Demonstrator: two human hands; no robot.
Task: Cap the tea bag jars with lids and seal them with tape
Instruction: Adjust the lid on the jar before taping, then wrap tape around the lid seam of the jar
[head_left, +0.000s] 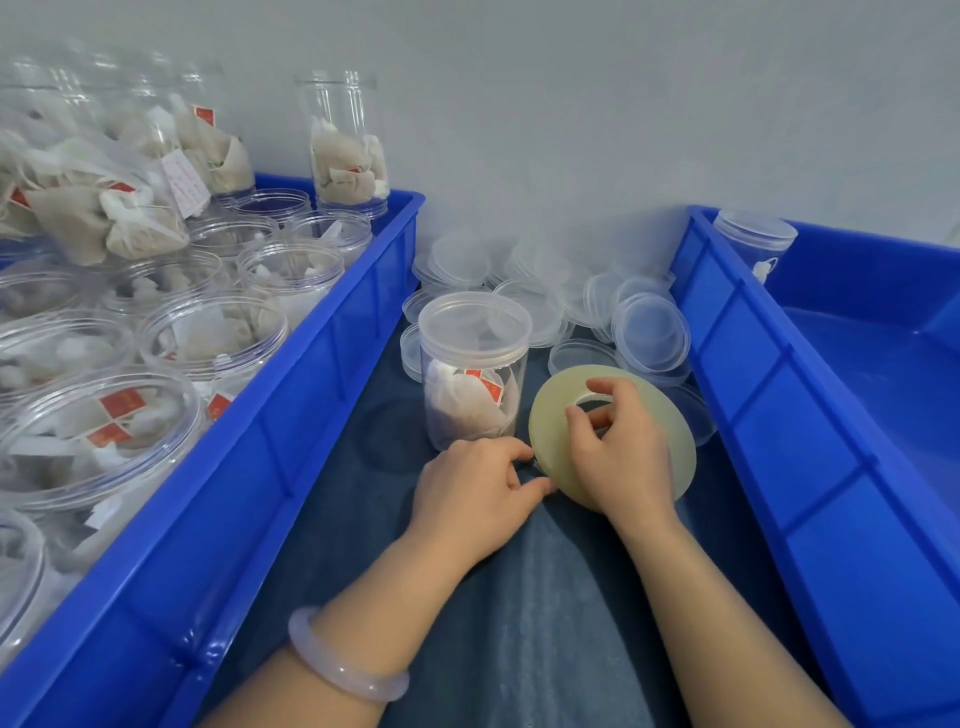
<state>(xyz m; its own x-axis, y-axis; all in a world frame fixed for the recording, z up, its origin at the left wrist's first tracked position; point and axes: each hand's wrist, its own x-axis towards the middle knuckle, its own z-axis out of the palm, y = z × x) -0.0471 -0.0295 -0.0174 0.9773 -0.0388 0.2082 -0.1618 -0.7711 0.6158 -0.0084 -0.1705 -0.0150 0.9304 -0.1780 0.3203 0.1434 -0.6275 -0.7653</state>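
A clear jar of tea bags (470, 382) stands upright on the dark blue cloth with a clear lid (474, 325) on top. Just right of it, my right hand (621, 447) holds a wide, flat roll of pale yellow tape (550, 415), fingers hooked into its core. My left hand (480, 491) pinches at the roll's lower left edge with thumb and forefinger. Loose clear lids (649, 332) lie piled behind the jar.
A blue bin (322, 364) on the left holds several open jars of tea bags (104, 431). A blue bin (769, 415) on the right holds one capped jar (753, 241) at its far end. A grey wall stands behind.
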